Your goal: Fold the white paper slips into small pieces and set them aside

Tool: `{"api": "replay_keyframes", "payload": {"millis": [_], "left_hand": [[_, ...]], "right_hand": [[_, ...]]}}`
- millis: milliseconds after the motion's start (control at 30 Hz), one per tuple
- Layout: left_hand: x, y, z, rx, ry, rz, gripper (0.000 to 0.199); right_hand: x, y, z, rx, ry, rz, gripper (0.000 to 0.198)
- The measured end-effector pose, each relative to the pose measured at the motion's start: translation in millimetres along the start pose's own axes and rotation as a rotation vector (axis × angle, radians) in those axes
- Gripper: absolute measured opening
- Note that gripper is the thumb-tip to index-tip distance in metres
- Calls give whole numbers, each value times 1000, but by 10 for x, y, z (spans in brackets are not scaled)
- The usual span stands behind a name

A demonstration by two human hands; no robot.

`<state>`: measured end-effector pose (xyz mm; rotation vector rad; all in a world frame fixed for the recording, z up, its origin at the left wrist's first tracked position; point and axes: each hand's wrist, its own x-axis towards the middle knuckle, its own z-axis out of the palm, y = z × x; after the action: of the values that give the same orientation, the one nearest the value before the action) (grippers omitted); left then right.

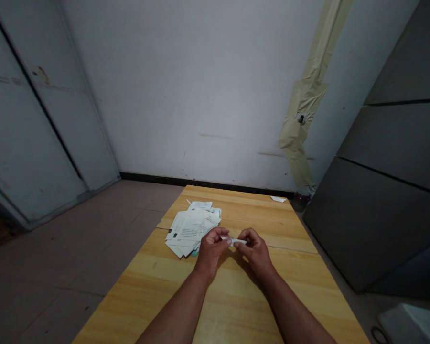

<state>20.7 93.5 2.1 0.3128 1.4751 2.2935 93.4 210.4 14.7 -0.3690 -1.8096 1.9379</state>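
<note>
Between my two hands, just above the wooden table [154, 286], is a narrow strip of white paper [233, 241], folded or rolled thin. The fingers and thumb of my left hand [214, 244] pinch its left end. My right hand [252, 248] grips the right end the same way, so the strip lies level. Close by on the left is a loose pile of printed paper sheets [191, 229], spread at several angles; my left hand overlaps its right edge in view.
A small white paper piece [278, 198] lies at the table's far right corner. Beyond stands a white wall [200, 95] with a taped strip [301, 105]. A dark grey cabinet [380, 215] is on the right, and a white box [412, 322] sits low at the right.
</note>
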Motion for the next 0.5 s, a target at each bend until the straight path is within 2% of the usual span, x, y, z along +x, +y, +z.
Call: {"api": "replay_keyframes", "payload": {"millis": [200, 367, 500], "left_hand": [[37, -23, -51, -8, -26, -12, 44], [18, -2, -73, -4, -114, -45, 53], [-3, 9, -56, -11, -162, -87, 54]], "right_hand": [[-25, -21, 17, 7, 17, -16, 26], [-47, -19, 16, -59, -46, -72, 20], [-32, 32, -5, -49, -69, -80, 24]]}}
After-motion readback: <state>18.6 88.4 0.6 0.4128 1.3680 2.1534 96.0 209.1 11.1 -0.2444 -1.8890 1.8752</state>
